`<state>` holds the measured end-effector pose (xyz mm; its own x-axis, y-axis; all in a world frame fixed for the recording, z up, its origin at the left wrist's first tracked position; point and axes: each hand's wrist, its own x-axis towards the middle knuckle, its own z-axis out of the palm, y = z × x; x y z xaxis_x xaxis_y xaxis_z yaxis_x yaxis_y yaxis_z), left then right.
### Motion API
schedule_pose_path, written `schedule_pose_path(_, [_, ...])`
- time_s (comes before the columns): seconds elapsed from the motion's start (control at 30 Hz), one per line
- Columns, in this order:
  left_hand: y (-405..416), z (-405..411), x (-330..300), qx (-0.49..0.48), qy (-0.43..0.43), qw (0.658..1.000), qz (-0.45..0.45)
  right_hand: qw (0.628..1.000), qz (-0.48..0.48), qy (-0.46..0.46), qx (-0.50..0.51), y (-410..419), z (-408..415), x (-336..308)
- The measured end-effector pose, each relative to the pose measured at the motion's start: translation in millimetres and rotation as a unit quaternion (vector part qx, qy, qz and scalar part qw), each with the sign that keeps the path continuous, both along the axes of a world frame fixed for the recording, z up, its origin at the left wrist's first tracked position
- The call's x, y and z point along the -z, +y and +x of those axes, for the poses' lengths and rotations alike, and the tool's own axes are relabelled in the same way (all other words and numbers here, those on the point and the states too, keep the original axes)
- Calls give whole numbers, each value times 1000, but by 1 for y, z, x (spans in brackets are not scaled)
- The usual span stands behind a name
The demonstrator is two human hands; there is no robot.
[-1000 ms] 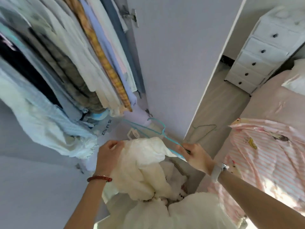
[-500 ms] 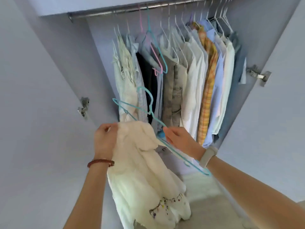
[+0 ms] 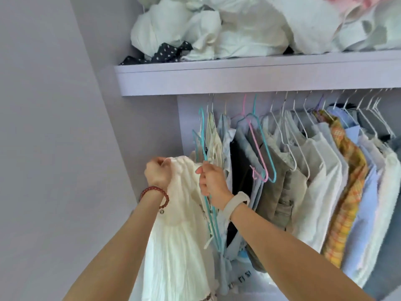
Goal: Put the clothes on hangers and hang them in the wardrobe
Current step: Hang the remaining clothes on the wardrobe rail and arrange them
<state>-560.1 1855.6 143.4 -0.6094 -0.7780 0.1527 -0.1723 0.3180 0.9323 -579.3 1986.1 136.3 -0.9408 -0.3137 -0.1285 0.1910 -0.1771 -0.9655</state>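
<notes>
A cream-white pleated garment [image 3: 180, 242] hangs down in front of the wardrobe's left end. My left hand [image 3: 157, 171], with a red bead bracelet, grips its top edge. My right hand [image 3: 211, 183], with a white wristband, grips a teal wire hanger [image 3: 202, 135] beside the garment's top. The hanger stands nearly upright, its hook up near the rail, its lower part hidden behind my hand and the cloth. I cannot tell how far the hanger sits inside the garment.
Several shirts and jackets [image 3: 303, 181] hang on white wire hangers along the rail. An empty pink hanger [image 3: 255, 144] and a teal hanger [image 3: 268, 153] hang among them. A shelf [image 3: 249, 77] above carries a pile of white clothes [image 3: 238, 29]. The wardrobe's side wall [image 3: 65, 127] is on the left.
The view has swung up from the bed and floor to the rail and shelf. Both hands have raised the garment and hanger, and the hanger has turned from slanted to nearly upright.
</notes>
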Motion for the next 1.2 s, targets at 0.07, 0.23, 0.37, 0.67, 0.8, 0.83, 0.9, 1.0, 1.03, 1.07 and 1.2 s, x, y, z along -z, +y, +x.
schedule_pose_path(0.07, [-6,-23,8,-17,-21,1000,-1,1000,-4,1,-1,-10,-23,2])
schedule_pose_path(0.23, [-25,-74,8,-48,-7,999,12,999,19,46,14,-28,-63,4])
schedule_pose_path(0.37, [-39,-123,-23,-7,114,993,-17,992,-2,100,75,-46,-84,-3])
schedule_pose_path(0.67, [-70,-180,-4,86,27,991,-97,985,19,111,131,-72,-112,-8])
schedule_pose_path(0.8, [-76,-179,17,59,-24,994,-92,988,33,95,117,-79,-117,-17])
schedule_pose_path(0.83, [-75,-179,16,52,7,995,-85,990,20,81,110,-80,-118,-22])
schedule_pose_path(0.9, [-75,-182,4,53,72,992,-90,994,-19,56,95,-81,-122,-34])
schedule_pose_path(1.0, [-83,-191,-17,67,115,984,-114,995,-60,22,74,-81,-130,-54])
schedule_pose_path(1.03, [-86,-194,-19,77,100,984,-125,996,-61,13,68,-81,-133,-59])
schedule_pose_path(1.07, [-91,-198,-18,95,61,983,-143,996,-58,3,62,-81,-137,-63])
schedule_pose_path(1.2, [-92,-203,15,190,-230,929,-218,997,-53,-38,33,-85,-146,-68])
